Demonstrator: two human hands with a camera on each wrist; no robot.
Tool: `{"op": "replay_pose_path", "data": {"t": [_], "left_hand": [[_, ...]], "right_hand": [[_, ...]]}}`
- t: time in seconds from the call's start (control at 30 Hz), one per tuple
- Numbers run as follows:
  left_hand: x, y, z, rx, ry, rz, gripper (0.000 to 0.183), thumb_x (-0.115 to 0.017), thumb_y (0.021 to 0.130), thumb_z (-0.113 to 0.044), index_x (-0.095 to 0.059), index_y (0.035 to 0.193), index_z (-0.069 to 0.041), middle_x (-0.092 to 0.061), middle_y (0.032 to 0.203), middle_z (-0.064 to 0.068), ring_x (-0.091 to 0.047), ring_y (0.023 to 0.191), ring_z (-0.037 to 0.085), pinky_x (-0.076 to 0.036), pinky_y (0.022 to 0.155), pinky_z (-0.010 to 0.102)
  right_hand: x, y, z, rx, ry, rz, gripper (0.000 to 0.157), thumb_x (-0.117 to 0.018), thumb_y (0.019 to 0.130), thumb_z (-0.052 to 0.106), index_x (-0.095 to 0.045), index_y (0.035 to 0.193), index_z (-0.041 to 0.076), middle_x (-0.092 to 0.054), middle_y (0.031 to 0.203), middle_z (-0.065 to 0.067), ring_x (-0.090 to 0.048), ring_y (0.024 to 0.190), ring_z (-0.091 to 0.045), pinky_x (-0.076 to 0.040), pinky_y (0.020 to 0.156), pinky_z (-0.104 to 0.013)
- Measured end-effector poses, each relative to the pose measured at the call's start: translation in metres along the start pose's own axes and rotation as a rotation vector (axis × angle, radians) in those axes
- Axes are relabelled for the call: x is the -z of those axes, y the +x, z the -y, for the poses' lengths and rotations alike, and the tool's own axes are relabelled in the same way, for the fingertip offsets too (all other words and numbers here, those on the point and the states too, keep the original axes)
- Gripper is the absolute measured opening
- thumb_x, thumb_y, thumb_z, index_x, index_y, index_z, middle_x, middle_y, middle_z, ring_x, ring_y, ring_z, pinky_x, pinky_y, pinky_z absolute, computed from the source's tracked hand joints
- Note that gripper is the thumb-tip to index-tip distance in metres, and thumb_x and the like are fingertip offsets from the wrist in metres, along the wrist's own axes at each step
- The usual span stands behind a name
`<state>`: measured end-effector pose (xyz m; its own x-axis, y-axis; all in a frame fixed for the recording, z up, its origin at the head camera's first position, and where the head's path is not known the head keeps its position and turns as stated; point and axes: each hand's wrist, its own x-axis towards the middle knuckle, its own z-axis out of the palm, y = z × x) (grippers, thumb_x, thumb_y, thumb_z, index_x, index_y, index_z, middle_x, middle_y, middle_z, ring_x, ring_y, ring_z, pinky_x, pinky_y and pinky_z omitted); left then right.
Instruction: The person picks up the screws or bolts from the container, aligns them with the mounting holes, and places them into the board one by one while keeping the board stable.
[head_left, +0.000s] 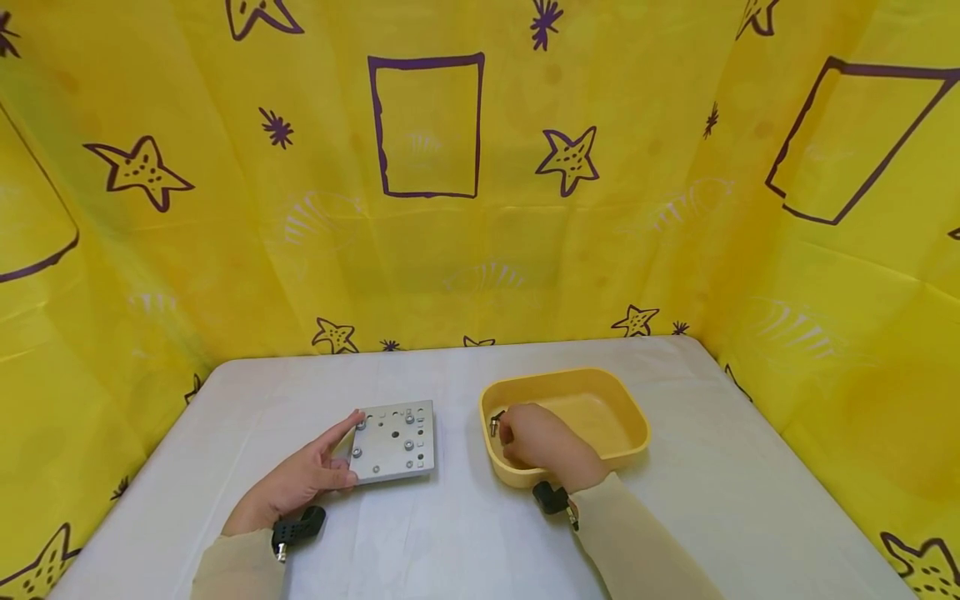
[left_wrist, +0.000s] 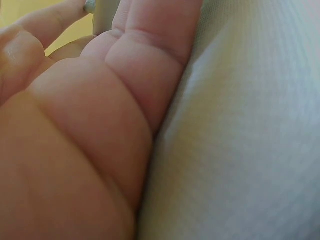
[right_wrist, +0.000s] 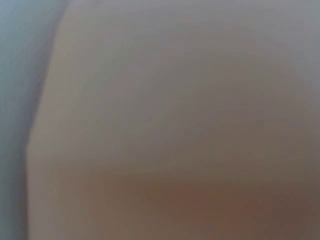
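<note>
A square grey metal plate (head_left: 386, 458) with several holes and bolt heads lies on the table at the left of centre. My left hand (head_left: 303, 479) grips it by its left side, index finger along the top left corner and thumb at the bottom left one. In the left wrist view, the curled fingers (left_wrist: 145, 60) show beside the plate's edge (left_wrist: 104, 17). My right hand (head_left: 543, 437) reaches into a yellow plastic bin (head_left: 592, 400), its fingertips down by the left wall. Small black and metallic screw-like parts (head_left: 495, 423) lie there beside the fingers. What the fingertips hold is hidden.
A white cloth-covered table (head_left: 457, 533) carries the plate and bin. Behind it and at both sides hangs a yellow curtain (head_left: 510, 275) with starfish drawings. Skin, blurred and close, fills most of the right wrist view.
</note>
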<state>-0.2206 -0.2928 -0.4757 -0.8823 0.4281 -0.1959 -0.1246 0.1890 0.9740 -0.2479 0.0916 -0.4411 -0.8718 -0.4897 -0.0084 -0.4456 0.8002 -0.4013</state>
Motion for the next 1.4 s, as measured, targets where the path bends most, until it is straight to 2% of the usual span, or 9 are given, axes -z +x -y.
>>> {"op": "replay_pose_path", "data": {"t": [0.2, 0.37, 0.53, 0.67, 0.77, 0.9, 1.07, 1.23, 1.4], "left_hand": [[0.000, 0.000, 0.002, -0.010, -0.012, 0.005, 0.104, -0.080, 0.083, -0.004, -0.014, 0.162, -0.020, 0.007, 0.164, 0.017, -0.059, 0.101, 0.027, -0.050, 0.085, 0.026], [-0.001, -0.001, 0.003, -0.028, -0.007, 0.023, 0.103, -0.078, 0.084, -0.003, -0.012, 0.162, -0.017, 0.008, 0.164, 0.018, -0.059, 0.095, 0.023, -0.050, 0.079, 0.024], [-0.001, -0.002, 0.001, -0.016, -0.008, 0.009, 0.104, -0.079, 0.083, -0.003, -0.013, 0.162, -0.018, 0.006, 0.164, 0.015, -0.058, 0.085, 0.021, -0.049, 0.072, 0.024], [0.000, -0.002, 0.001, -0.020, -0.007, 0.010, 0.104, -0.079, 0.083, -0.003, -0.013, 0.162, -0.018, 0.005, 0.164, 0.016, -0.059, 0.089, 0.023, -0.050, 0.074, 0.024], [0.001, -0.001, 0.002, -0.028, -0.012, 0.021, 0.103, -0.078, 0.084, -0.003, -0.012, 0.162, -0.017, 0.007, 0.164, 0.018, -0.060, 0.094, 0.025, -0.050, 0.078, 0.025], [0.001, -0.001, 0.002, -0.012, 0.002, 0.003, 0.104, -0.080, 0.083, -0.005, -0.014, 0.162, -0.019, 0.005, 0.164, 0.015, -0.059, 0.093, 0.025, -0.050, 0.076, 0.025], [0.001, -0.001, 0.000, -0.001, 0.027, -0.014, 0.103, -0.081, 0.082, -0.007, -0.016, 0.162, -0.020, 0.004, 0.165, 0.015, -0.058, 0.098, 0.027, -0.049, 0.079, 0.025], [0.001, -0.002, -0.002, 0.005, 0.031, -0.010, 0.102, -0.080, 0.083, -0.008, -0.017, 0.162, -0.021, 0.004, 0.165, 0.017, -0.058, 0.103, 0.028, -0.049, 0.085, 0.025], [0.001, -0.003, -0.002, -0.008, 0.024, 0.000, 0.102, -0.080, 0.083, -0.006, -0.015, 0.162, -0.020, 0.005, 0.164, 0.019, -0.059, 0.102, 0.028, -0.049, 0.082, 0.025]], "right_hand": [[0.001, -0.002, 0.000, -0.023, 0.014, -0.023, 0.013, -0.066, 0.083, 0.001, -0.069, 0.086, 0.013, -0.060, 0.076, 0.005, -0.054, 0.072, -0.016, -0.047, 0.071, -0.033], [0.005, -0.005, -0.003, -0.083, 0.097, -0.112, 0.025, -0.063, 0.085, 0.000, -0.072, 0.108, 0.006, -0.065, 0.096, -0.001, -0.057, 0.086, -0.018, -0.048, 0.083, -0.038], [0.021, -0.007, -0.003, -0.162, 0.352, -0.197, 0.022, -0.067, 0.089, 0.001, -0.070, 0.111, 0.005, -0.066, 0.098, -0.003, -0.060, 0.085, -0.018, -0.051, 0.074, -0.035], [0.036, -0.007, -0.001, -0.215, 0.605, -0.233, 0.021, -0.069, 0.091, 0.002, -0.068, 0.111, 0.006, -0.067, 0.106, -0.008, -0.061, 0.091, -0.020, -0.052, 0.078, -0.036], [0.044, -0.006, 0.001, -0.213, 0.754, -0.248, 0.023, -0.070, 0.089, -0.002, -0.067, 0.112, 0.003, -0.066, 0.109, -0.014, -0.059, 0.094, -0.023, -0.050, 0.084, -0.039], [0.050, -0.001, 0.006, -0.208, 0.908, -0.250, 0.023, -0.070, 0.087, -0.005, -0.067, 0.110, 0.001, -0.065, 0.108, -0.019, -0.059, 0.096, -0.027, -0.050, 0.086, -0.039], [0.046, 0.011, 0.020, -0.194, 1.055, -0.211, 0.018, -0.069, 0.087, -0.007, -0.067, 0.103, 0.001, -0.064, 0.103, -0.019, -0.061, 0.090, -0.029, -0.053, 0.084, -0.042], [0.030, 0.021, 0.049, -0.193, 1.096, -0.138, 0.018, -0.067, 0.090, -0.006, -0.067, 0.106, 0.001, -0.064, 0.103, -0.019, -0.067, 0.086, -0.029, -0.056, 0.079, -0.039], [0.008, 0.029, 0.079, -0.174, 1.011, -0.095, 0.015, -0.068, 0.090, -0.004, -0.069, 0.104, 0.001, -0.065, 0.096, -0.013, -0.068, 0.084, -0.029, -0.057, 0.073, -0.034]]}}
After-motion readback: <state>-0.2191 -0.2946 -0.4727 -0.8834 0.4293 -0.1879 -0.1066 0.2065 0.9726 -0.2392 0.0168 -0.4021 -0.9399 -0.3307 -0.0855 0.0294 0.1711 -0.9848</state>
